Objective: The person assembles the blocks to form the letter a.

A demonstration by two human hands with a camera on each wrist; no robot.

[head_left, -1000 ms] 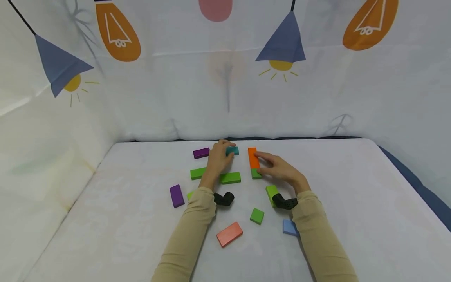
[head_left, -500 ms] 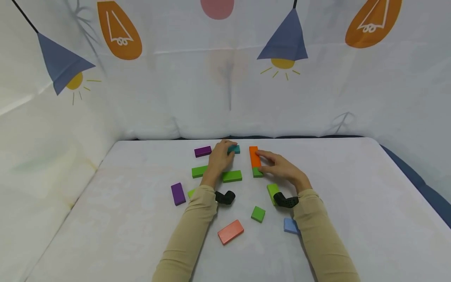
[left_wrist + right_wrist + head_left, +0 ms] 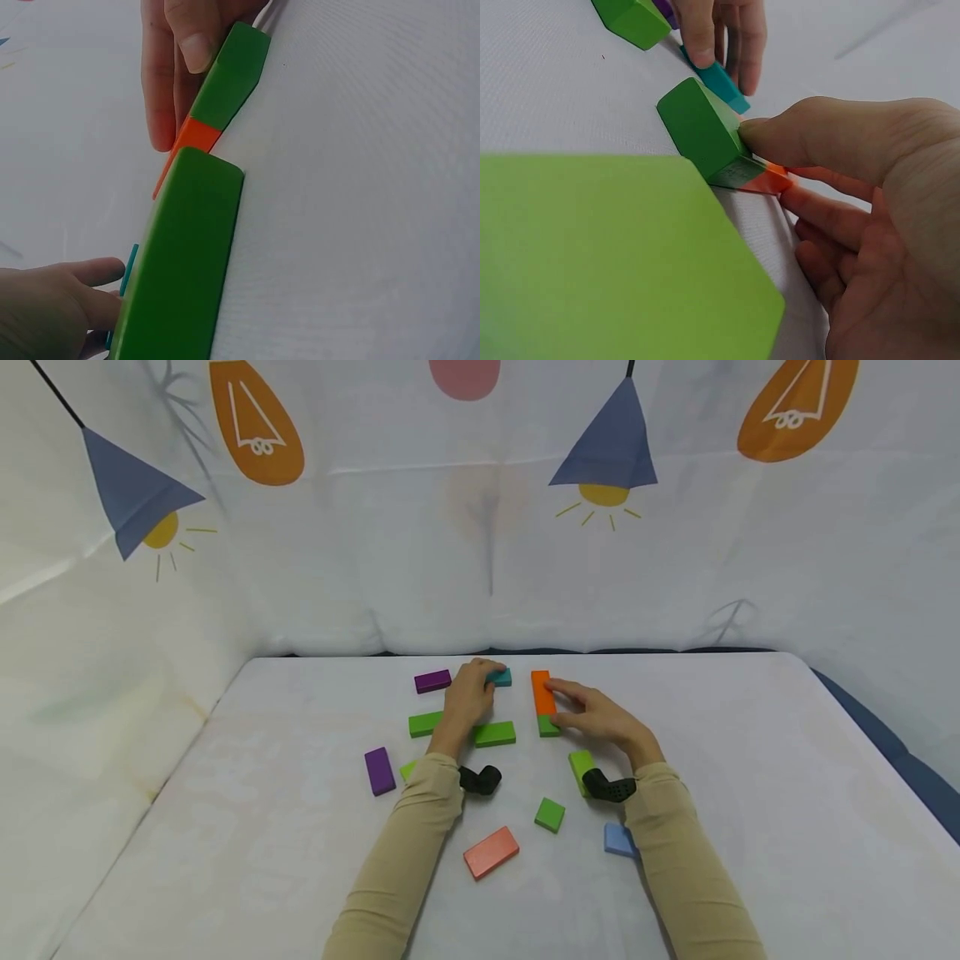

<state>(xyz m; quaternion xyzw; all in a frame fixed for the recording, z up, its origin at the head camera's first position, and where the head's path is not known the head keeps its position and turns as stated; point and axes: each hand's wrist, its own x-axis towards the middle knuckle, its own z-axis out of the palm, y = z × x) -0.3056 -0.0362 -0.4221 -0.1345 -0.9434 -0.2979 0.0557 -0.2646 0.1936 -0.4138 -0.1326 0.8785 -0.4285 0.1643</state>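
At the far side of the table my left hand [image 3: 467,697] pinches a teal block [image 3: 502,678]. In the right wrist view its thumb lies on the near side of the teal block [image 3: 718,82], its fingers on the far side. My right hand [image 3: 603,720] rests against an orange block [image 3: 542,692] and a small green block [image 3: 548,727], which stand end to end. Its thumb touches the green block [image 3: 701,127] and an index finger touches the orange block [image 3: 769,182], both on their right side. A long green block [image 3: 187,262] fills the left wrist view's foreground.
Two purple blocks [image 3: 379,771] lie to the left. Green blocks [image 3: 425,724] sit by the left wrist. Nearer me are a lime block [image 3: 580,770], a green square block [image 3: 550,816], a salmon block [image 3: 491,853] and a blue block [image 3: 618,839], partly under the right sleeve.
The left thumb has drawn in slightly beside the teal block. The right hand and the blocks hold their places; the head view has shifted a little.
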